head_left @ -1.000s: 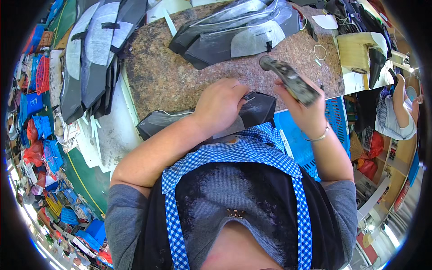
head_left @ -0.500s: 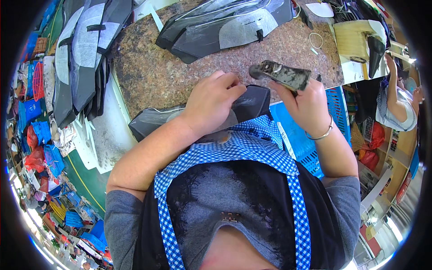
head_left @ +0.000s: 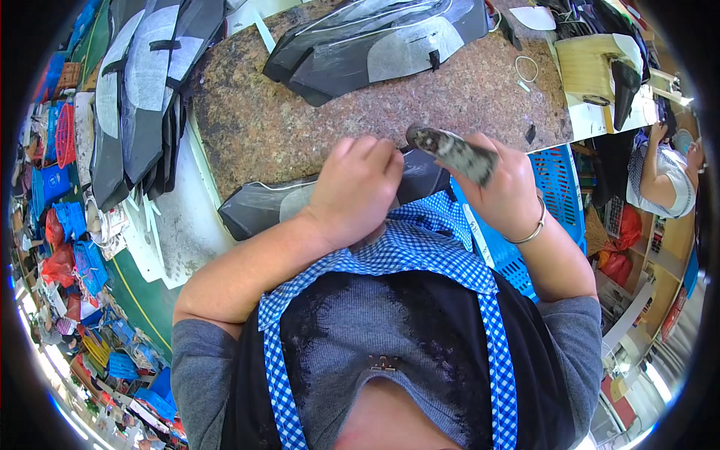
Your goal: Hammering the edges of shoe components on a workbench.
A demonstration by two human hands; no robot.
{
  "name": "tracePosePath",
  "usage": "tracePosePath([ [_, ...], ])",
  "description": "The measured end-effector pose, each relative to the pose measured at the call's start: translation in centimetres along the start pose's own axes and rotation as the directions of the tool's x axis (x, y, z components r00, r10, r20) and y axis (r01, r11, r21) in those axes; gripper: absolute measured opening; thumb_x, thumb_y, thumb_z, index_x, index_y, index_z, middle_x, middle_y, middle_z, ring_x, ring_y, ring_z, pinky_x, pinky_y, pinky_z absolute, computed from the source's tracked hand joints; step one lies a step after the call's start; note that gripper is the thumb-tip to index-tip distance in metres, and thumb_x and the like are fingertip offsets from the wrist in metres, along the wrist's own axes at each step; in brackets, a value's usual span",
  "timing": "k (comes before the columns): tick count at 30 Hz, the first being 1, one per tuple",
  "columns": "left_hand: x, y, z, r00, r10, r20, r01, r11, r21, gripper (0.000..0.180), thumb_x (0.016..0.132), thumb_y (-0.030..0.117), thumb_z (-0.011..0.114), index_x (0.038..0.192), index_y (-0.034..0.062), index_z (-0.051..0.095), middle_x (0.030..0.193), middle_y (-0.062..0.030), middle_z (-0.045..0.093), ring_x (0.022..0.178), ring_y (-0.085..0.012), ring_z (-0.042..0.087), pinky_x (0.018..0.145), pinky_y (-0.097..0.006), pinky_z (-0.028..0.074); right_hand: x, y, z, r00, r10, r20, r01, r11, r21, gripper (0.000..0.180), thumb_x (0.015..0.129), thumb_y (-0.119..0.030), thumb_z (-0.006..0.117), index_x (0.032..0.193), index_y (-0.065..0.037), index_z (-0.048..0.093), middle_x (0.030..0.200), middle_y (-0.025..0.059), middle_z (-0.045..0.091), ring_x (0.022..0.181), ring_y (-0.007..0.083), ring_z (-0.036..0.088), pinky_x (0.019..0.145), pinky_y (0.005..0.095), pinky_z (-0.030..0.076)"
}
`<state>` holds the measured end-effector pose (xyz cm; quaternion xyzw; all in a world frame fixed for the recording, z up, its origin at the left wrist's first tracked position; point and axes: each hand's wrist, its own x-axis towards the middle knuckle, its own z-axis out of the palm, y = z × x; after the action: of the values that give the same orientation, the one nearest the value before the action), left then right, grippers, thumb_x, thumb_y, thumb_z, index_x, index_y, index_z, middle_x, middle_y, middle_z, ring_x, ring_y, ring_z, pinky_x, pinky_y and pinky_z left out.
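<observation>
Head camera: the dark panel (head_left: 259, 211) lies along the near edge of the stone-patterned board (head_left: 247, 112), its middle hidden under the left hand (head_left: 352, 187) and its right end partly behind the right. At its one o'clock edge the left fingers are bent inward with their tips close together; I cannot tell whether they pinch the panel or only steady it. At two o'clock, the right hand (head_left: 504, 187) has its fingers wrapped around a mottled hammer-like tool (head_left: 461, 156). Since a second ago the tool's rounded end has dropped from well above the panel to just beside the left fingertips; contact cannot be made out. My reading is that tool and panel edge are now close enough to be worked together, and that the nearby left fingertips call for care. Farther out, the stack of dark panels (head_left: 337, 73) at twelve o'clock and the hanging stack (head_left: 146, 97) at ten show no clear change. The blue basket (head_left: 556, 187) stands at three o'clock, the cream form (head_left: 589, 69) at two, and the checked apron (head_left: 375, 259) at six.
</observation>
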<state>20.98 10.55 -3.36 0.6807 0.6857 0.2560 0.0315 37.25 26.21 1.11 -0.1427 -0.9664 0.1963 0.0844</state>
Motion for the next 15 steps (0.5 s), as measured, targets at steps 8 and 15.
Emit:
tracePosePath([
  [8,-1.4,-1.4,-0.6,0.987,-0.149,0.063,0.156,0.980,-0.121,0.021,0.076,0.012,0.069,0.096,0.0097,0.072,0.091,-0.0056,0.065,0.088,-0.0246,0.062,0.077,-0.039,0.044,0.6,-0.6,0.1,0.999,-0.024,0.030,0.025,0.999,-0.031,0.026,0.082,-0.021,0.072,0.086,-0.006,0.051,0.068,0.0122,0.059,0.060,0.0325,0.063,0.052,0.0434,0.050],
  [15,-3.0,-2.8,-2.5,0.945,-0.254,0.207,0.303,0.918,-0.258,0.018,0.074,0.008,0.073,0.092,0.0082,0.069,0.098,-0.0069,0.065,0.094,-0.0250,0.063,0.077,-0.040,0.047,-0.1,-1.8,1.2,0.996,-0.016,0.083,0.018,1.000,-0.014,0.022,0.080,-0.017,0.070,0.085,-0.006,0.051,0.067,0.0134,0.059,0.059,0.0344,0.062,0.052,0.0454,0.050],
])
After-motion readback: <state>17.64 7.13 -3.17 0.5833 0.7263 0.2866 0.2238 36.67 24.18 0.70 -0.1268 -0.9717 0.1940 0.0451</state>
